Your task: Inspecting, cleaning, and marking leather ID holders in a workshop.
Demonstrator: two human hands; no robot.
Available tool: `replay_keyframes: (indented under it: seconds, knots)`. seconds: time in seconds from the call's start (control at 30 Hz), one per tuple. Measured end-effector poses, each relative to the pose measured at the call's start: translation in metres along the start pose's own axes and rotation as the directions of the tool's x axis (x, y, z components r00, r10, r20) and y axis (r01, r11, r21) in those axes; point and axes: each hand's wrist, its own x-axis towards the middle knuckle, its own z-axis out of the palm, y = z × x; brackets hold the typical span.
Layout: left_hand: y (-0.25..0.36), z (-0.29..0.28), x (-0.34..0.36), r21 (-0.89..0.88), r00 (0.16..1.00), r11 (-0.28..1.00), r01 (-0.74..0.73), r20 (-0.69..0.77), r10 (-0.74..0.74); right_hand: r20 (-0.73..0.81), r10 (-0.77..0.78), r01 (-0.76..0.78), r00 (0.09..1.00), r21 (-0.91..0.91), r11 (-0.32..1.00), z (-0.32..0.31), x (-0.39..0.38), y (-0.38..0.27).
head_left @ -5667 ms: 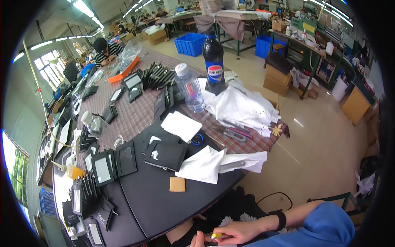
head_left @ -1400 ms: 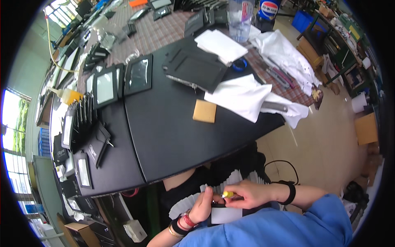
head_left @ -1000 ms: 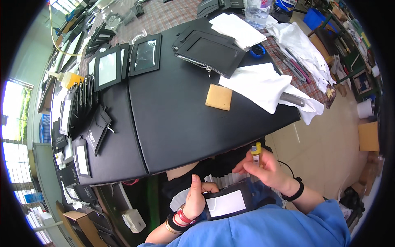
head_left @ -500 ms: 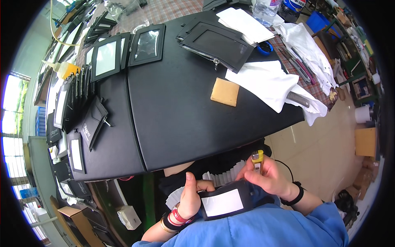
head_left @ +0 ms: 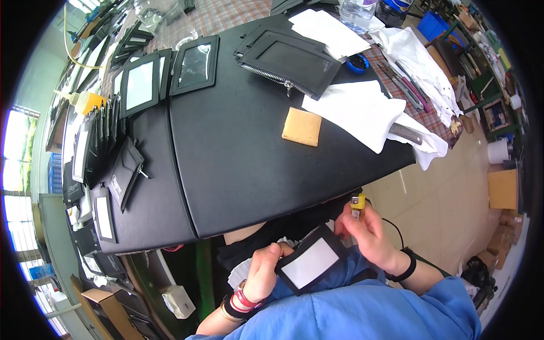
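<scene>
My left hand (head_left: 263, 273) grips a small black zipped wallet (head_left: 294, 279) with a pale panel, tilted up toward the right above my lap. My right hand (head_left: 368, 238) holds a small yellow lighter (head_left: 357, 205) upright, its fingertips close to the wallet's upper right corner; I cannot tell if they touch it. On the black padded table (head_left: 238, 181) above my hands lie a tan square pad (head_left: 301, 126), a stack of black zipped pouches (head_left: 289, 59) and a white cloth (head_left: 354, 113) with a long grey tool (head_left: 405, 134) on it.
Black card holders (head_left: 140, 82) and a glue bottle (head_left: 90, 103) line the table's left side. At the back right are bottles (head_left: 356, 17), a blue lidded tin (head_left: 357, 64) and cutting tools (head_left: 408, 90). Cardboard boxes (head_left: 503, 187) and a white bucket (head_left: 497, 151) stand on the floor at right.
The wallet has tilted, its right end rising, and shows its zip along the top. My right hand with the lighter has moved up a little, and the left thumb has bent over toward the wallet.
</scene>
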Motion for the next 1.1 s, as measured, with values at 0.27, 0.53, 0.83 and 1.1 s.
replay_keyframes:
  seconds: [0.27, 0.53, 0.83, 1.1]
  knots:
    - [0.004, 0.007, 0.028, 0.257, 0.959, 0.945, -0.202, 0.246, 0.139, -0.315, 0.029, -0.027, 0.949, 0.011, 1.000, -0.026, 0.010, 0.030]
    - [-0.004, 0.055, 0.083, 0.687, 0.808, 0.437, -0.580, 0.419, 0.414, -0.166, 0.308, -0.227, 0.937, 0.379, 0.897, -0.060, -0.001, 0.052]
    - [-0.024, 0.088, 0.116, 0.721, 0.644, -0.089, -0.687, 0.662, 0.383, 0.065, 0.506, -0.471, 0.860, 0.479, 0.741, -0.080, -0.015, 0.078]
    - [-0.027, 0.097, 0.119, 0.723, 0.654, -0.102, -0.683, 0.668, 0.356, 0.010, 0.505, -0.437, 0.863, 0.515, 0.737, -0.077, -0.015, 0.084]
